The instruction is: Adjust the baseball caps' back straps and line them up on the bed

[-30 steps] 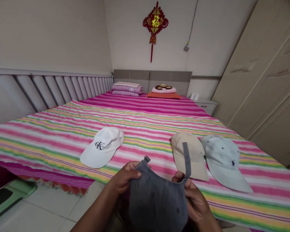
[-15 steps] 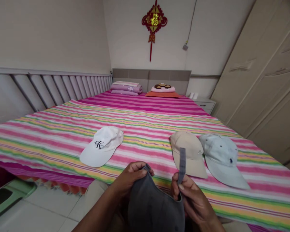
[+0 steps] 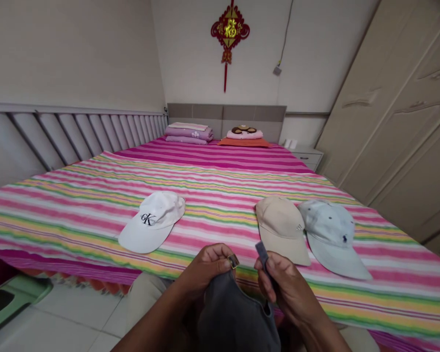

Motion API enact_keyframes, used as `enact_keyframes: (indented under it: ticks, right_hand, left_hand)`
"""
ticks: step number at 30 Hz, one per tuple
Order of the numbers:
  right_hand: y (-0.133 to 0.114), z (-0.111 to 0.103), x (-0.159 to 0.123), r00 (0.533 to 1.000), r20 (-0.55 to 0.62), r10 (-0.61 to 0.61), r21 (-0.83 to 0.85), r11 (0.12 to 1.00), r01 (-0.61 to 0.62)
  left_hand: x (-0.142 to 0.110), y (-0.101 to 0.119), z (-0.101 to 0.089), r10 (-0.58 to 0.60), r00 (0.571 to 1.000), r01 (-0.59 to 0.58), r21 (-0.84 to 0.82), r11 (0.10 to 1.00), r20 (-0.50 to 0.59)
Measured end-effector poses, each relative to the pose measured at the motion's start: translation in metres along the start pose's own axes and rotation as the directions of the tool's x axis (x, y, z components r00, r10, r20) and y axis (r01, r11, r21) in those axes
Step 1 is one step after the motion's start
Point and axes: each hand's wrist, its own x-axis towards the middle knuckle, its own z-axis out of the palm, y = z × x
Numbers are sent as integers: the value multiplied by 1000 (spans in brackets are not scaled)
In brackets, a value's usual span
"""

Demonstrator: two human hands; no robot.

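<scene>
**Gray cap [image 3: 234, 313] held up by its back strap**

The left hand [image 3: 205, 269] pinches the metal buckle [image 3: 233, 261]; the right hand [image 3: 289, 288] grips the strap tip [image 3: 262, 254]. The frame's near edge cuts off the cap, which hangs over the near edge of the striped bedsheet [image 3: 77, 210], near a beige cap [image 3: 280, 227].

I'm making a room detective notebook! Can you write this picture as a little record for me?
left hand: pinching a small metal buckle on a gray cap
right hand: holding the cap's gray strap
caps on bed: white CK cap, beige cap, pale blue dotted cap
bed cover: striped pink, green and yellow sheet
wall: red hanging knot ornament
</scene>
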Motion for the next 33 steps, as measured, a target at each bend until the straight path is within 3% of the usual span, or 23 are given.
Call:
enact_keyframes:
  ticks: [5, 12, 20, 33]
  right_hand:
    - [0, 7, 5, 999, -25, 28, -135, 990, -31]
    - [5, 16, 8, 992, -8, 123, 31, 992, -122]
    - [18, 14, 15, 962, 178, 207, 252, 936, -248]
    - [25, 9, 16, 944, 225, 241, 207, 935, -288]
  left_hand:
    - [1, -2, 4, 0, 1000, 0, -62, 998, -7]
    - [2, -7, 2, 7, 1000, -8, -161, 987, -3]
    - [6, -14, 3, 36, 999, -25, -289, 957, 31]
    - [6, -19, 0, 4, 999, 10, -340, 940, 40]
